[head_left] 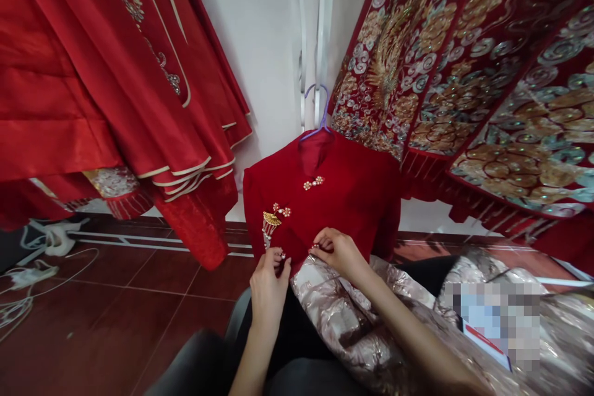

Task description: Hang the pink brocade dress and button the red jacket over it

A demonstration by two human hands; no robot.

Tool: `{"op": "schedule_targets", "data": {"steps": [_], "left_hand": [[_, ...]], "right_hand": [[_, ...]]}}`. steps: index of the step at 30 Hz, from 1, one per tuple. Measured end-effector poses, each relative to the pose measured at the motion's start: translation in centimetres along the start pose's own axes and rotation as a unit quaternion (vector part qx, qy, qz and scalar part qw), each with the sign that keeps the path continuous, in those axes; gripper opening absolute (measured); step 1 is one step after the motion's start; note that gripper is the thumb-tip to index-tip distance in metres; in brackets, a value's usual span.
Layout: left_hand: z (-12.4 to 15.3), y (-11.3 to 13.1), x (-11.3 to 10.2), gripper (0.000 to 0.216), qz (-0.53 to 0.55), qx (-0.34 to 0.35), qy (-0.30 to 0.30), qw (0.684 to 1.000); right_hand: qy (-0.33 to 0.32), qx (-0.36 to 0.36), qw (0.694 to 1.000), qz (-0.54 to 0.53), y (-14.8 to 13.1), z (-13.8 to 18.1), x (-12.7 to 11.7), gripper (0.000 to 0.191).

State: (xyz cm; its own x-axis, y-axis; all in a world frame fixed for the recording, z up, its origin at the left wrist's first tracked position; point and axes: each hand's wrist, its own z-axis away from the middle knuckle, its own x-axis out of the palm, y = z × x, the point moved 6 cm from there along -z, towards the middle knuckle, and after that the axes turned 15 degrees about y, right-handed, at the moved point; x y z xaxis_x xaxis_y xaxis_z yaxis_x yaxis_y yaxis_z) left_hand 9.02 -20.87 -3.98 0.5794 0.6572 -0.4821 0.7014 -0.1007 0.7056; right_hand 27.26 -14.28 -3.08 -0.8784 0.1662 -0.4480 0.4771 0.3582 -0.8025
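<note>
Jacket (350, 198): deep red, matte, velvet-like, with a stand-up collar. It hangs before the person on a thin purple hanger (323, 127), its lower front reaching the lap.

Trim: a beaded flower clasp (314, 183) below the collar; a second beaded clasp (282, 210) lower, toward the side; just beneath that, a gold fan-shaped ornament (271, 219) with beaded strands.

Hands: left hand (270, 278) and right hand (338, 252), both at the jacket's lower front, fingers bent and tips drawn toward the thumbs. Small bright specks show at the fingertips; whether anything is gripped cannot be told.

Lap: crinkled, shiny, pale pink-silver cloth (325, 303), beneath the right forearm.

Surroundings: at left, smooth red garments (88, 86) with pale piped edges; at right, red panels (464, 62) densely embroidered with gold and silver scrolls, fringed below. Behind, a plain pale wall (250, 31) and white poles (323, 31).

Floor: glossy reddish-brown tiles (153, 297); white cables (18, 306) lie looped at far left.
</note>
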Motion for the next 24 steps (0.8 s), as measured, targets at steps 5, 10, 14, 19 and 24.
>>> {"op": "schedule_targets", "data": {"steps": [5,10,14,19,24], "left_hand": [[-0.1,-0.3,0.1,0.014,0.019,0.020,0.030,0.999],[-0.2,-0.7,0.6,0.014,0.088,-0.041,0.016,0.995],[-0.1,-1.1,0.8,0.018,0.124,-0.095,0.009,0.988],[0.0,-1.6,1.0,0.017,0.150,-0.115,0.018,0.982],[-0.1,-2.3,1.4,0.019,0.187,-0.150,0.018,0.971]], "right_hand": [[-0.032,0.065,0.994,-0.077,-0.1,-0.2,-0.3,0.015],[-0.148,0.112,0.963,-0.197,-1.9,0.3,0.1,0.029],[-0.138,0.102,0.963,-0.206,-2.7,0.5,2.5,0.026],[-0.020,0.081,0.987,-0.140,-1.5,0.2,4.5,0.013],[-0.060,0.066,0.986,-0.142,-1.3,0.1,4.2,0.015]]}}
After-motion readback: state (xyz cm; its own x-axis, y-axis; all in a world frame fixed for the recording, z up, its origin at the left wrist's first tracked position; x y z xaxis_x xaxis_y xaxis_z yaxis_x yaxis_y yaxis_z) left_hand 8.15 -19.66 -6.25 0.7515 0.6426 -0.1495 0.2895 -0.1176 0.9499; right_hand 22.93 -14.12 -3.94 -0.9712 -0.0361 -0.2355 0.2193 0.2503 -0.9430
